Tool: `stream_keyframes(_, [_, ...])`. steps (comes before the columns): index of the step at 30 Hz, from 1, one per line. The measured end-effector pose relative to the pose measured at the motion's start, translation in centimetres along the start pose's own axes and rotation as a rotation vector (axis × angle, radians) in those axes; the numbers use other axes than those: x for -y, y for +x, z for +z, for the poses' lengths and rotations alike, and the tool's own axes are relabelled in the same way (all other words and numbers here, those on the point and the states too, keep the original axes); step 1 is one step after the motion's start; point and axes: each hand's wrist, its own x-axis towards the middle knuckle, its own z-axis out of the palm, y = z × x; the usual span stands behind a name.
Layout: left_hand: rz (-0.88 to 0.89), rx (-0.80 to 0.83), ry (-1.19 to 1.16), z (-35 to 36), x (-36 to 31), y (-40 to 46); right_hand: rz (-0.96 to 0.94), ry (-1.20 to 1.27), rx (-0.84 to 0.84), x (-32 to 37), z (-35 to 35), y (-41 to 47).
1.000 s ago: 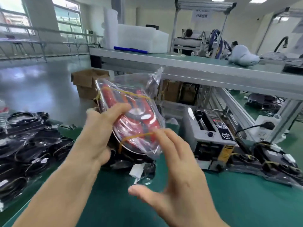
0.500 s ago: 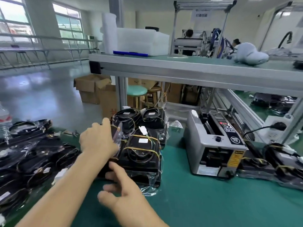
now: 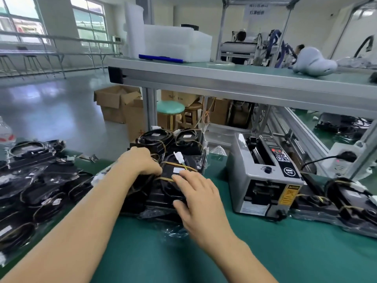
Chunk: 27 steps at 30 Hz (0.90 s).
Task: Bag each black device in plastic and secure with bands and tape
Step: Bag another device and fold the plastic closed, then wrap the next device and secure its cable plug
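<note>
Hidden: the left side of the bagged black device (image 3: 173,186) is covered by the left hand (image 3: 140,160); its near right corner is covered by the right hand (image 3: 195,193). What lies under the left palm cannot be made out.
Cut off: the pile of bagged devices (image 3: 36,190) at the left is cropped by the frame edge, as is the banded device (image 3: 346,199) at the far right.
Left fingers: curled downward onto the device's left edge; whether something is pinched by them cannot be told.
Right fingers: spread fairly wide and laid flat on the device's top, with the thumb against its near side; nothing is gripped.
Device position: set on the green worktop (image 3: 265,252), in clear plastic, crossed by yellow rubber bands (image 3: 179,165), directly in front of two more banded devices (image 3: 173,139).
Edges: the worktop's far edge is seen just behind those two devices, with the floor beyond it.
Open room: a bare stretch of green worktop is left between the forearms and toward the near right.
Surroundings: a grey tape dispenser (image 3: 263,178) is placed just right of the device; a raised shelf (image 3: 244,84) is carried overhead on aluminium posts.
In the way: the dispenser bounds the right side, the pile the left.
</note>
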Motion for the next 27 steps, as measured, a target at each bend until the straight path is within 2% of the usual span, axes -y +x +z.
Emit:
stream_keyframes(2, [0.112, 0.108, -0.081, -0.1, 0.3, -0.1, -0.019, -0.065, 0.043, -0.2, 1.2, 0.7])
stream_keyframes(3, [0.142, 0.094, -0.064, 0.3, 0.6, -0.3, -0.024, -0.069, 0.047, -0.4, 1.8, 0.9])
stream_keyframes(4, [0.151, 0.033, -0.016, 0.7, 1.0, -0.5, -0.023, -0.05, 0.042, -0.6, 2.2, 1.0])
stream_keyframes(6, [0.126, -0.193, 0.091, 2.4, 2.3, -0.7, -0.043, 0.009, 0.004, -0.7, 3.0, 1.1])
stream_keyframes(8, [0.106, -0.4, 0.081, 4.0, 3.0, -0.8, -0.074, 0.054, -0.041, -0.5, 3.7, 1.3])
stream_keyframes(9, [0.103, -0.443, 0.033, 4.2, 3.0, -0.5, -0.08, 0.093, -0.069, -0.4, 4.0, 1.6])
stream_keyframes(12, [0.062, -0.374, -0.076, 4.2, 3.3, 1.4, -0.054, 0.234, -0.082, 0.1, 4.0, 1.9])
stream_keyframes(14, [0.057, -0.298, -0.023, 3.8, 4.0, 2.4, -0.056, 0.266, -0.04, 0.3, 3.6, 1.5])
stream_keyframes(16, [0.075, -0.318, 0.004, 4.3, 4.0, 3.6, -0.049, 0.249, -0.049, 0.0, 2.9, 0.5])
stream_keyframes(18, [0.151, -0.483, -0.027, 5.0, 1.8, 3.0, -0.04, 0.297, -0.137, -1.1, 1.5, -1.2])
stream_keyframes(20, [0.39, -0.73, -0.136, 5.3, -2.3, -0.1, 0.006, 0.396, -0.278, -3.6, -0.4, -4.0])
stream_keyframes(21, [0.542, -0.784, -0.222, 5.2, -4.5, -2.4, 0.061, 0.436, -0.35, -5.2, -1.5, -5.6])
stream_keyframes(22, [0.686, -0.782, -0.327, 5.3, -6.7, -5.0, 0.143, 0.464, -0.429, -7.1, -2.7, -7.3])
stream_keyframes(24, [0.924, -0.655, -0.524, 6.8, -10.8, -9.9, 0.404, 0.473, -0.583, -11.5, -4.8, -10.4])
stream_keyframes(25, [1.03, -0.515, -0.579, 7.9, -12.5, -11.9, 0.555, 0.446, -0.633, -13.8, -5.6, -11.5])
stream_keyframes(27, [1.178, -0.233, -0.527, 10.9, -16.2, -14.0, 0.783, 0.329, -0.627, -18.6, -7.0, -12.7])
